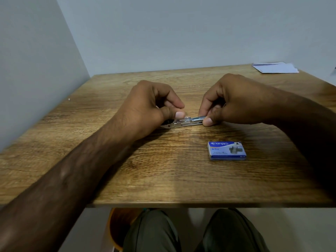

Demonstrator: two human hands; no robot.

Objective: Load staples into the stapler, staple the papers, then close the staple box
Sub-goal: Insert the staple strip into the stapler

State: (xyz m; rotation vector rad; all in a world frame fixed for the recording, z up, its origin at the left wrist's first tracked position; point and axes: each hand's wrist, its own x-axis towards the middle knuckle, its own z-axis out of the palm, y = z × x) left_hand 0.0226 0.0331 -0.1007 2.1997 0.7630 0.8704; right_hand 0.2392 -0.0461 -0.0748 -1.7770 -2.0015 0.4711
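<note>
A small metal stapler [189, 121] lies lengthwise on the wooden table [163, 170], near its middle. My left hand [151, 108] pinches its left end between thumb and forefinger. My right hand [232, 100] grips the right end, thumb in front and fingers behind. Much of the stapler is hidden under both hands. A blue staple box [227, 150] lies flat and shut on the table, in front of my right hand and apart from it. White papers [275, 67] lie at the table's far right corner.
Grey walls stand close on the left and behind the table. Under the near edge I see my knees [151, 231] in green trousers and an orange round object [118, 226] on the floor.
</note>
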